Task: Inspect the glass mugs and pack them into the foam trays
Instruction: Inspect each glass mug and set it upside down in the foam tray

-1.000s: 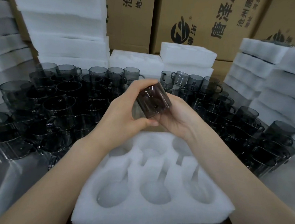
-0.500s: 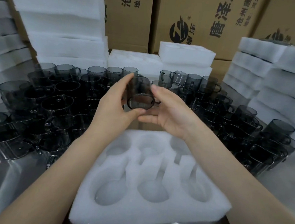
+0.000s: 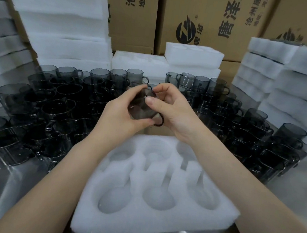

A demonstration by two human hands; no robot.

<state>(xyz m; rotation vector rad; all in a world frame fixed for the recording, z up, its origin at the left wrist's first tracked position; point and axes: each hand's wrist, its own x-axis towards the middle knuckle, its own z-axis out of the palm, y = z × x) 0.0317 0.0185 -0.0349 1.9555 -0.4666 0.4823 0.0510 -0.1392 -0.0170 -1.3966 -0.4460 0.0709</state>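
loose mugs (image 3: pixel 57 108) flank the empty foam tray (image 3: pixel 151 224).

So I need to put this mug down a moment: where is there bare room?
All six pockets of the foam tray are empty. Bare steel table lies left of it. Behind and beside, loose mugs crowd the surface.
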